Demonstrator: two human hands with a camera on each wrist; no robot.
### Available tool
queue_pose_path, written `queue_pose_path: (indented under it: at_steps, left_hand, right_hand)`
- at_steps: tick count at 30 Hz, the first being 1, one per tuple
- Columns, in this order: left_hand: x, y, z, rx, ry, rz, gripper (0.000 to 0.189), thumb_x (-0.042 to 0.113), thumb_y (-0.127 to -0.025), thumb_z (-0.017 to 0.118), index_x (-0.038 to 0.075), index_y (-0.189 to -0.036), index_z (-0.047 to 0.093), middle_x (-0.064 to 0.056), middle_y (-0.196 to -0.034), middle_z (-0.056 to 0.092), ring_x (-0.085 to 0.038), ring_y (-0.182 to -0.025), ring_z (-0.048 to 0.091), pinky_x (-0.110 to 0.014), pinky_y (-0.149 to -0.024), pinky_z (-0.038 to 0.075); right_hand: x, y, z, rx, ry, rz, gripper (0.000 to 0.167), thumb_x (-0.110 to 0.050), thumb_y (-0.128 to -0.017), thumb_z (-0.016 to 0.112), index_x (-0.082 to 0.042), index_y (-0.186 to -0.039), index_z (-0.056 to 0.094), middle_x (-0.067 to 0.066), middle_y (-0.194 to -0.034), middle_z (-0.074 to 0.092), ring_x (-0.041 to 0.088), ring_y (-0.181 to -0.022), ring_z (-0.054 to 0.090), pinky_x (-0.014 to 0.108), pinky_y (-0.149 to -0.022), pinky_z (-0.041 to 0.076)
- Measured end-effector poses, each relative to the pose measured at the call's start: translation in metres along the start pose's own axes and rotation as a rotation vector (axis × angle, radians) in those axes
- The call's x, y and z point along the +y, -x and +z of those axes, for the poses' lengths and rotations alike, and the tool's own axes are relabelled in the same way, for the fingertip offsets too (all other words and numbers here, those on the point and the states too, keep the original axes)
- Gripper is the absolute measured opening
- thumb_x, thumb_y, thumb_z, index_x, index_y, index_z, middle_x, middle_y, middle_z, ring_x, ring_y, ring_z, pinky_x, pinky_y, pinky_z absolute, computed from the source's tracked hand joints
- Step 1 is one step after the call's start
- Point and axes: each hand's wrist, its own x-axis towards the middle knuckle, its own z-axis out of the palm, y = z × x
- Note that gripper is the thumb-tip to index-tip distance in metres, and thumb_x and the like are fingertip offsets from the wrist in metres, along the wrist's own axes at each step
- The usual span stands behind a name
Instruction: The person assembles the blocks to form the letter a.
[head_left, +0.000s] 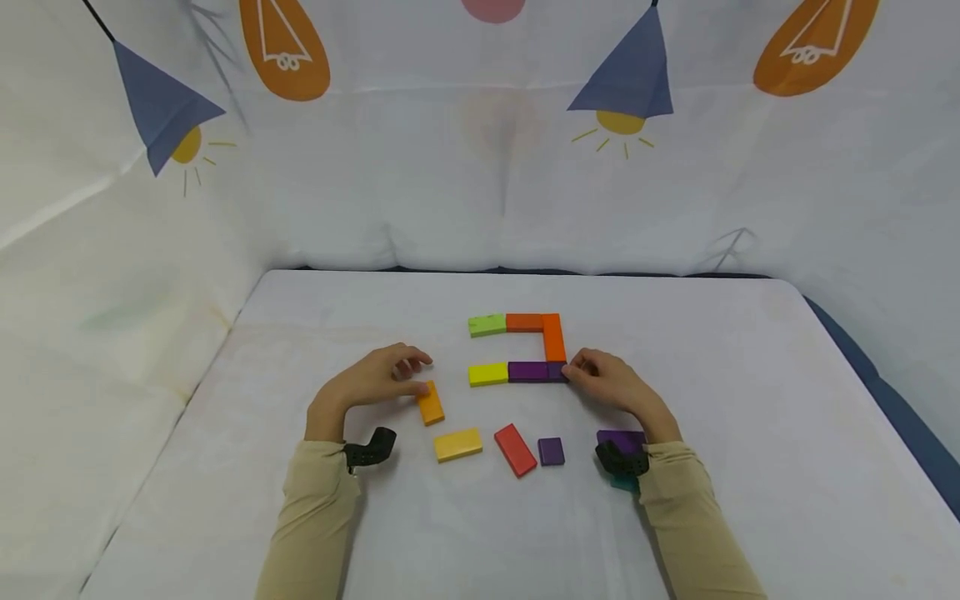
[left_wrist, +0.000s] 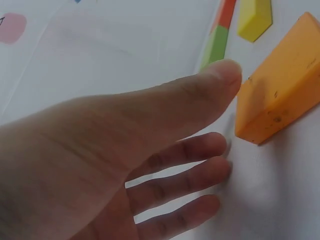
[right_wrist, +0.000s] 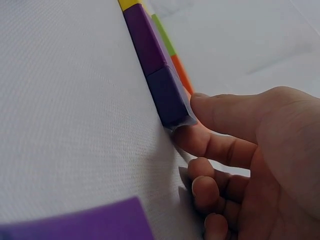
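Observation:
My right hand (head_left: 617,385) is at the right end of a block row, its thumb and index finger pinching the corner of a small dark purple block (right_wrist: 170,97). That block abuts a longer purple block (head_left: 527,372), followed by a yellow block (head_left: 488,374). Above this row, an orange-red upright block (head_left: 553,337) joins an orange-red block (head_left: 524,322) and a lime green block (head_left: 487,325). My left hand (head_left: 372,379) is loosely bent, with its thumb tip right at the top end of an orange block (left_wrist: 280,80). Nothing lies between its other fingers.
Nearer me on the white table (head_left: 225,500) lie a yellow-orange block (head_left: 458,445), a red block (head_left: 515,451) and a purple square block (head_left: 551,452). Another purple block (head_left: 621,437) and a teal piece (head_left: 624,482) are partly hidden under my right wrist. A printed white curtain (head_left: 450,192) hangs behind.

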Motion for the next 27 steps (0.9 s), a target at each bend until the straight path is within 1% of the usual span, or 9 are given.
queue_pose_path:
  at_steps: [4, 11, 14, 19, 23, 27]
  left_hand:
    - [0.000, 0.001, -0.001, -0.015, 0.019, -0.011, 0.045, 0.034, -0.082, 0.073, 0.012, -0.119, 0.060, -0.006, -0.106, 0.060, -0.019, -0.098, 0.056, -0.036, -0.088, 0.046]
    - [0.006, 0.002, 0.003, -0.086, 0.041, -0.077, 0.049, 0.037, -0.077, 0.077, 0.016, -0.117, 0.060, -0.004, -0.106, 0.057, -0.017, -0.095, 0.054, -0.031, -0.085, 0.044]
    - [0.008, 0.002, 0.005, -0.101, 0.039, -0.074, 0.050, 0.037, -0.075, 0.079, 0.017, -0.117, 0.059, -0.003, -0.105, 0.056, -0.017, -0.094, 0.052, -0.031, -0.084, 0.043]
    - [0.006, 0.001, 0.006, -0.108, 0.030, -0.045, 0.050, 0.032, -0.074, 0.080, 0.016, -0.117, 0.059, -0.002, -0.103, 0.055, -0.017, -0.092, 0.051, -0.030, -0.081, 0.043]
    - [0.005, 0.001, 0.005, -0.111, 0.039, -0.039, 0.049, 0.029, -0.074, 0.081, 0.016, -0.116, 0.059, -0.002, -0.102, 0.055, -0.017, -0.091, 0.050, -0.030, -0.081, 0.043]
    - [0.006, 0.002, 0.005, -0.112, 0.059, -0.051, 0.048, 0.026, -0.074, 0.081, 0.014, -0.115, 0.059, -0.004, -0.101, 0.055, -0.017, -0.089, 0.051, -0.030, -0.080, 0.043]
  right_hand:
    - [0.000, -0.001, -0.001, -0.002, 0.005, 0.000, 0.031, -0.039, -0.095, 0.052, -0.010, -0.098, 0.059, 0.006, -0.083, 0.054, 0.020, -0.078, 0.048, 0.029, -0.065, 0.038]
    - [0.000, 0.000, -0.004, 0.006, 0.005, -0.011, 0.030, -0.038, -0.095, 0.052, -0.009, -0.100, 0.059, 0.007, -0.087, 0.057, 0.020, -0.081, 0.050, 0.028, -0.067, 0.041]
    - [-0.002, 0.001, -0.004, 0.016, -0.006, -0.024, 0.028, -0.036, -0.096, 0.053, -0.008, -0.101, 0.059, 0.008, -0.088, 0.059, 0.020, -0.080, 0.050, 0.028, -0.068, 0.043]
    - [-0.007, 0.003, -0.004, 0.030, -0.031, -0.043, 0.027, -0.034, -0.096, 0.053, -0.008, -0.103, 0.058, 0.009, -0.089, 0.060, 0.019, -0.077, 0.053, 0.028, -0.067, 0.046]
    - [-0.016, 0.005, -0.003, 0.053, -0.015, -0.097, 0.025, -0.034, -0.096, 0.054, -0.010, -0.101, 0.060, 0.006, -0.089, 0.061, 0.018, -0.080, 0.053, 0.029, -0.069, 0.045]
    - [-0.029, 0.007, 0.002, 0.095, 0.002, -0.222, 0.017, -0.028, -0.095, 0.057, -0.011, -0.098, 0.061, 0.001, -0.087, 0.061, 0.016, -0.082, 0.053, 0.029, -0.072, 0.045]
